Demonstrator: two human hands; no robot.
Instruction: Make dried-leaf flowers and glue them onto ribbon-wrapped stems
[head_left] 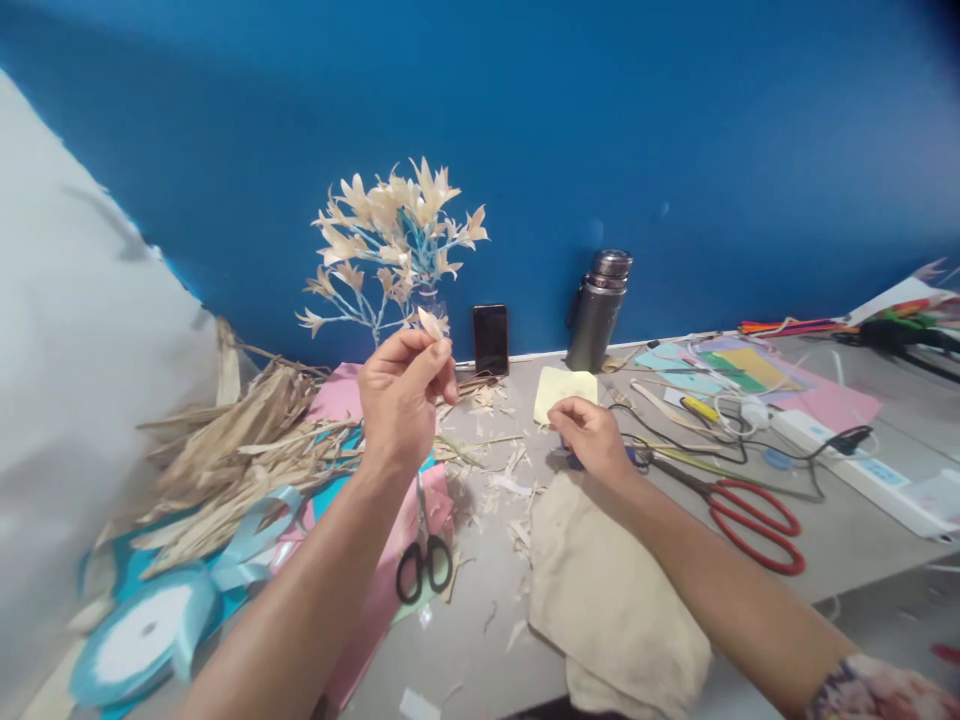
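Observation:
Raised over the middle of the table, my left hand (409,395) pinches a small pale petal (430,323) between thumb and fingertips. My right hand (592,435) is low beside a yellow paper square (565,390), its fingers drawn together; whatever they hold, if anything, is hidden. A dark blue object (574,461) shows partly beneath that hand. Behind my left hand stands a bunch of cream flowers (397,225) on light blue stems. Black-handled scissors (424,565) lie below my left wrist, and a folded beige cloth (607,600) lies under my right forearm.
Dried husks (240,440) and a blue ribbon roll (142,630) crowd the left side. A phone (490,340) and a flask (600,310) stand by the wall. Rightward are red-handled scissors (757,525), cables, coloured papers and a power strip (862,475). Scraps litter the middle.

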